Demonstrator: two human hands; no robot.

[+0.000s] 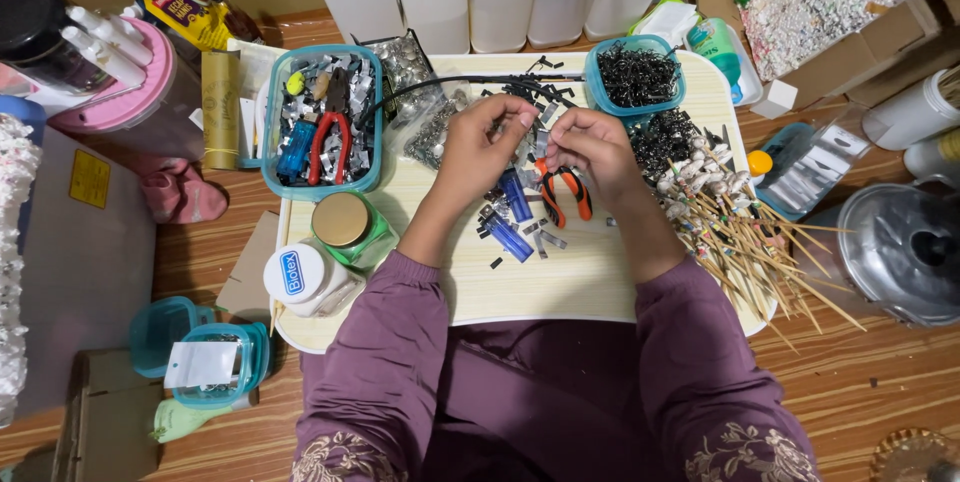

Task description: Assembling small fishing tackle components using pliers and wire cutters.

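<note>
Purple-sleeved arms meet over the pale wooden lap table [590,287]. The left hand [478,147] and right hand [590,145] pinch a small silver metal clip [540,120] between fingertips, above two blue lighters [512,217] and orange-handled pliers [566,192], beside a teal tub of black beads [636,75].

Wood-plank floor [880,382] (striped brown), pale low table [560,292].

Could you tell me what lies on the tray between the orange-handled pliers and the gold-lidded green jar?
In the head view, two blue lighters lie between the pliers and the jar, amid small black and silver bits.
</note>
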